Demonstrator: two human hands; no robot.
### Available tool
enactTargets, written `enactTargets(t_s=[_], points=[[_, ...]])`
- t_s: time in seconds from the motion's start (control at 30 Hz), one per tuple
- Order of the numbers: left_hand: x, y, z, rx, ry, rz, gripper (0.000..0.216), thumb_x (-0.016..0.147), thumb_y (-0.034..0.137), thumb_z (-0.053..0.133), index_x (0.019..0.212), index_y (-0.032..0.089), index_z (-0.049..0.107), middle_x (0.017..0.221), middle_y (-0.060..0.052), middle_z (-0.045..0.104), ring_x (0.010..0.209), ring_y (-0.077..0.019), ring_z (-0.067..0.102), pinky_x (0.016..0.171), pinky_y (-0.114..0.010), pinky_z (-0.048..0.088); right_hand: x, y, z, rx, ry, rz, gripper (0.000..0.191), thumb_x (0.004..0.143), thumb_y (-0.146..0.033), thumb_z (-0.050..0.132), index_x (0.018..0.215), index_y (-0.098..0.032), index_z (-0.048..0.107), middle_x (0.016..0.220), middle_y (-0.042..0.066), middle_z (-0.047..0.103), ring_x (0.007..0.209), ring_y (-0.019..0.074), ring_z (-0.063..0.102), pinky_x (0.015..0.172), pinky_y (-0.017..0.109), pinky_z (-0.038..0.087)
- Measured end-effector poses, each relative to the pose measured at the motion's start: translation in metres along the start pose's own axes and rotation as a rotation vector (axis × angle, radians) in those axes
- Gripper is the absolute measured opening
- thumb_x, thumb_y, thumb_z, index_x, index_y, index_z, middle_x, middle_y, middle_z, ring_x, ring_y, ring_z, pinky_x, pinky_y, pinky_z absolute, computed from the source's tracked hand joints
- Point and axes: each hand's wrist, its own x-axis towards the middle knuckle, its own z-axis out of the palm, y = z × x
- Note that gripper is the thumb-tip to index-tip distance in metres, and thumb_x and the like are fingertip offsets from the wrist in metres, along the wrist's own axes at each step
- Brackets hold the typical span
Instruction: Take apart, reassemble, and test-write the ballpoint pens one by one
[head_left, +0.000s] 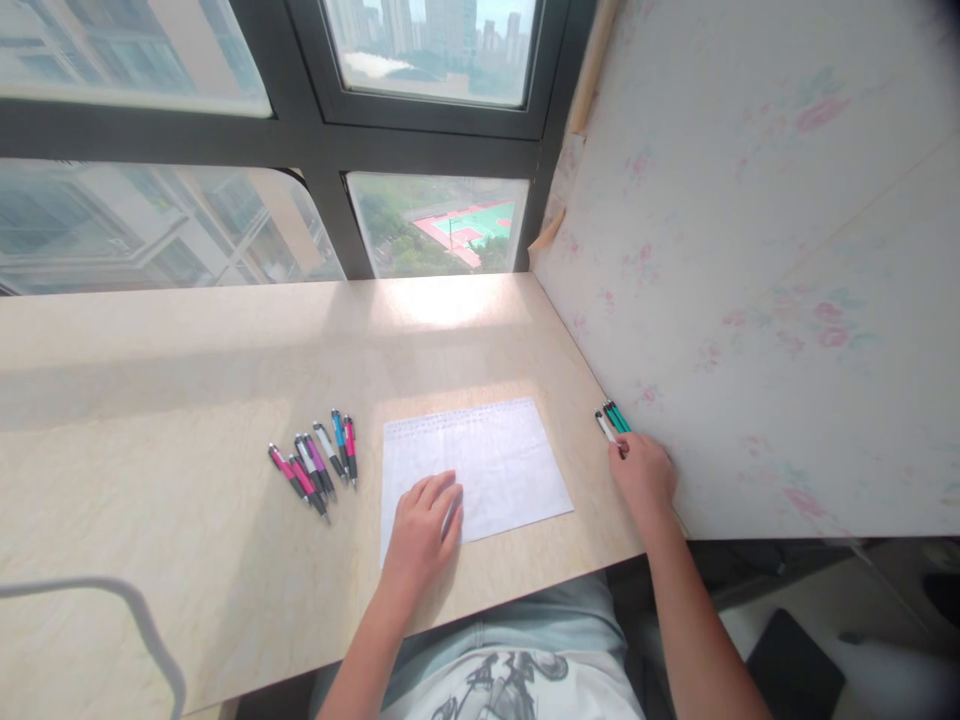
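Note:
My left hand (426, 525) rests on the lower left part of a white sheet of paper (502, 460), fingers stretched out and slightly curled, holding nothing. Small lines of writing run along the paper's top edge. On the right, beside the wall, my right hand (646, 470) has its fingers closed around the lower part of a white pen (604, 426). Green pens (617, 417) lie right beside it against the wall, their lower ends hidden by the hand. Left of the paper is a loose group of pens, among them a pink pen (287, 470), a purple pen (316, 460) and a blue pen (339, 435).
The pale desk (187, 400) runs back to a dark window frame (435, 145). A flowered wall (750, 300) bounds it on the right. A grey cable-like band (135, 600) curves over the desk's lower left corner.

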Motion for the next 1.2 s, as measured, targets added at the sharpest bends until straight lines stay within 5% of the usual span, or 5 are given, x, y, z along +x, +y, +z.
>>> enactTargets(t_s=[0.43, 1.2], points=[[0.0, 0.0, -0.001, -0.008, -0.038, -0.02, 0.024, 0.092, 0.022, 0.05, 0.112, 0.02, 0.062, 0.127, -0.011, 0.062, 0.115, -0.0288, 0.055, 0.096, -0.047, 0.045, 0.001, -0.013, -0.005, -0.231, -0.006, 0.114, 0.022, 0.093, -0.03, 0.053, 0.099, -0.019, 0.071, 0.096, 0.01, 0.065, 0.084, 0.0216, 0.057, 0.059, 0.029, 0.032], [0.0, -0.001, 0.0, -0.048, -0.031, -0.03, 0.023, 0.091, 0.021, 0.05, 0.111, 0.021, 0.062, 0.127, -0.011, 0.062, 0.114, -0.0284, 0.054, 0.095, -0.046, 0.043, 0.001, -0.019, 0.013, -0.092, 0.21, 0.229, 0.023, 0.085, -0.022, 0.053, 0.095, -0.018, 0.073, 0.094, 0.011, 0.066, 0.078, 0.0221, 0.054, 0.054, 0.031, 0.022]])
